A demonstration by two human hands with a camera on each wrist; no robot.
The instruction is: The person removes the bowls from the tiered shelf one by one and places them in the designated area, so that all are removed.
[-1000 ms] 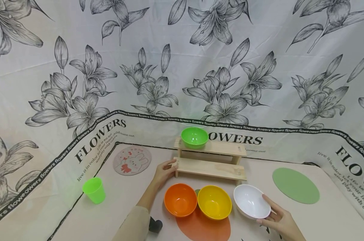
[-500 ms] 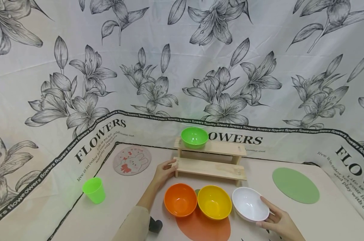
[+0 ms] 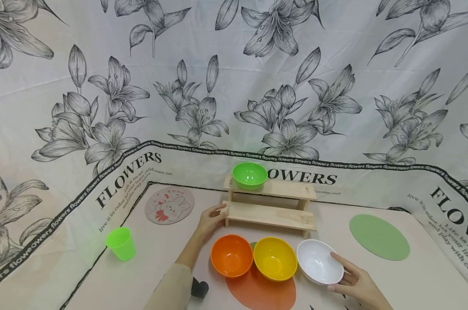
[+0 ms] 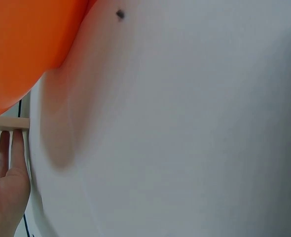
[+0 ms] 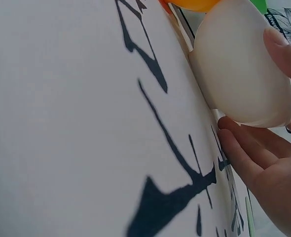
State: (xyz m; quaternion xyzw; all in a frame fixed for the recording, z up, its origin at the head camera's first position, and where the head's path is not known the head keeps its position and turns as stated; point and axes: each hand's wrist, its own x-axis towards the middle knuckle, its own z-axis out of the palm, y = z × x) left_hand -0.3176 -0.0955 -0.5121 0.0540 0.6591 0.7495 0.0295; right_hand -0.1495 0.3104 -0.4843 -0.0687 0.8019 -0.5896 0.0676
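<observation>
In the head view, my right hand (image 3: 355, 277) grips a white bowl (image 3: 320, 261) at its right side. The right wrist view shows the white bowl's outer wall (image 5: 239, 64) between the thumb and the other fingers of that hand. Left of it stand a yellow bowl (image 3: 275, 259) and an orange bowl (image 3: 232, 256), side by side. My left hand (image 3: 210, 221) touches the left end of a two-step wooden rack (image 3: 270, 215). In the left wrist view its straight fingers reach the rack's wooden edge (image 4: 12, 123).
A green bowl (image 3: 250, 175) sits on the rack's upper step. At the left stands a green cup (image 3: 121, 243), with a round rabbit mat (image 3: 170, 205) behind it. A green mat (image 3: 379, 237) lies at right, an orange one (image 3: 263, 290) in front. A black object (image 3: 199, 287) lies near my left sleeve.
My right hand has moved the white bowl a little to the left, close to the yellow bowl. The left hand has stayed at the rack.
</observation>
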